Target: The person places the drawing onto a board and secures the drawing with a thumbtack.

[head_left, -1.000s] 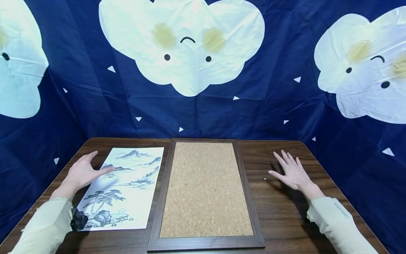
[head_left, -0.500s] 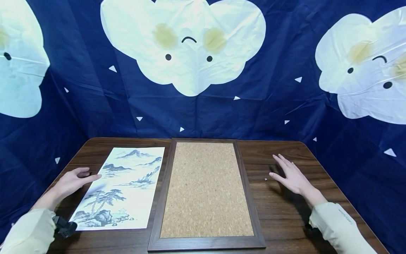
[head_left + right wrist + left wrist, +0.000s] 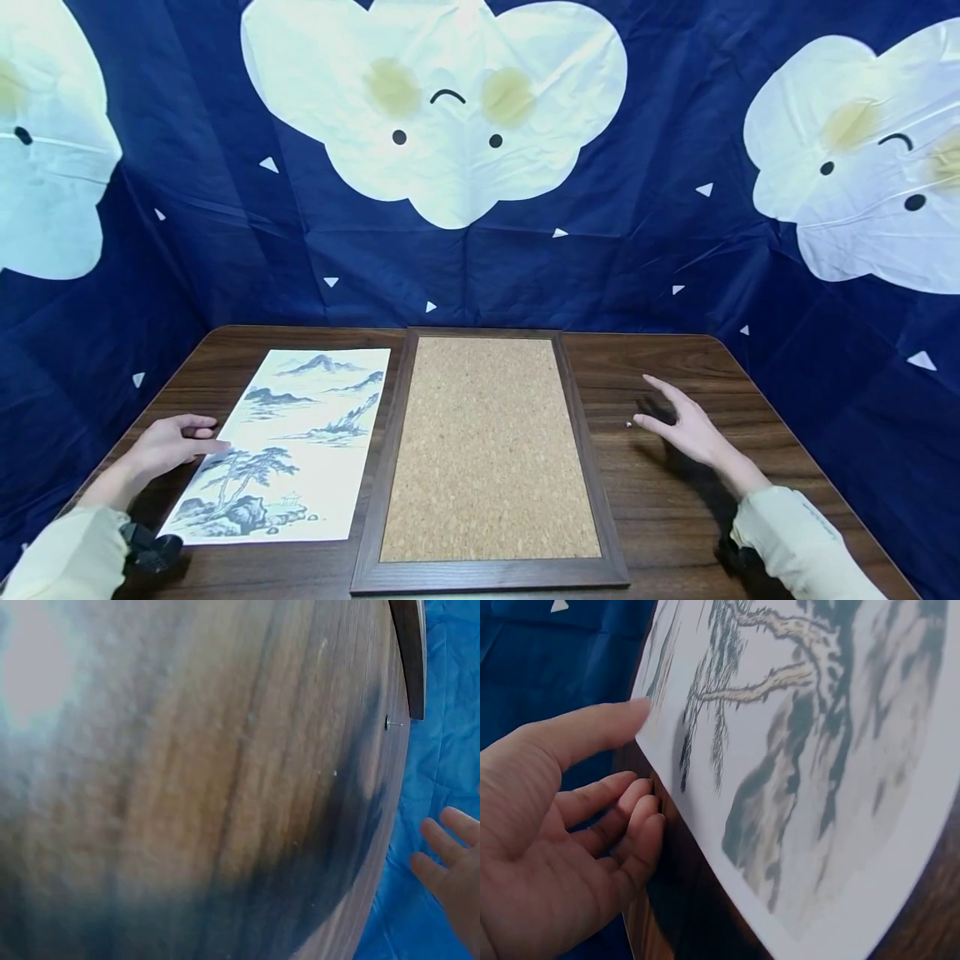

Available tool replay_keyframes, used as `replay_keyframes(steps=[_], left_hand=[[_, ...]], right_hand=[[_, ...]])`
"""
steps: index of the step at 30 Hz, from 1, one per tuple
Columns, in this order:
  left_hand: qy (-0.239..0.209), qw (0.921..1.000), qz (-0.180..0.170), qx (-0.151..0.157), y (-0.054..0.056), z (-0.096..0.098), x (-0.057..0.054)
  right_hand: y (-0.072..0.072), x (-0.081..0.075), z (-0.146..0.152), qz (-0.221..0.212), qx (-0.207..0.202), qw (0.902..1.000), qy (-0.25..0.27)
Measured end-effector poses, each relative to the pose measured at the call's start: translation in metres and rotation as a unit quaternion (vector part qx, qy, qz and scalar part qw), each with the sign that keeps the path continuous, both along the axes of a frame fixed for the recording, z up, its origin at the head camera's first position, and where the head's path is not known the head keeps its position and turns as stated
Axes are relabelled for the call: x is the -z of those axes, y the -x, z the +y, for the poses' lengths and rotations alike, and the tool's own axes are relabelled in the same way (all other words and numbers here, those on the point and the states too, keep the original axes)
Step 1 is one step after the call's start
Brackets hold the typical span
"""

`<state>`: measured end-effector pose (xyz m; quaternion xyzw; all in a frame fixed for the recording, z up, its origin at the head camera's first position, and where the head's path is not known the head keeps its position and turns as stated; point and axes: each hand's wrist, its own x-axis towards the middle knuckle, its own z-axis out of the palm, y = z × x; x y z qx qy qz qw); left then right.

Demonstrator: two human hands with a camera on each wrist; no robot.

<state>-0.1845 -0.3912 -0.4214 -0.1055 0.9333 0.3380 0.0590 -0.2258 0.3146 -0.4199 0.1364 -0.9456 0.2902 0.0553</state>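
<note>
On the left of the table lies a paper print (image 3: 300, 450) with an ink landscape of mountains, pine trees and rocks. My left hand (image 3: 171, 444) is at its left edge; in the left wrist view the thumb (image 3: 607, 729) reaches over the border while the bent fingers (image 3: 634, 832) stay beside the sheet. To the right of the print is a cork board (image 3: 487, 450) in a dark wooden frame. My right hand (image 3: 693, 429) hovers over the table with loosely extended fingers, close to a small thumbtack (image 3: 628, 425). That thumbtack (image 3: 388, 723) shows its thin pin in the right wrist view.
The dark wooden table (image 3: 637, 517) has rounded far corners. Behind and on both sides hangs a navy curtain (image 3: 465, 275) with white cloud faces. A black wrist camera (image 3: 153, 550) on my left wrist sits just off the print's lower left corner.
My left hand has moved left and toward me, from above the print to its left edge. My right hand has dipped slightly, its fingers drawing together. Print and board stay put.
</note>
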Motion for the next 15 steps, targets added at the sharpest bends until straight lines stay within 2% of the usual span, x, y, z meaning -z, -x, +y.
replay_keyframes(steps=[4,8,15], left_hand=[[0.025,0.9997,0.003,0.007,0.0,0.005,0.002],[0.057,0.9984,0.002,0.004,0.001,0.011,0.0],[0.076,0.997,-0.012,-0.012,0.004,0.021,-0.004]], right_hand=[[-0.003,0.005,-0.001,-0.029,-0.003,0.9988,0.04],[-0.004,0.008,-0.002,-0.035,-0.005,0.9963,0.078],[-0.002,0.016,-0.003,-0.019,0.02,0.996,0.086]])
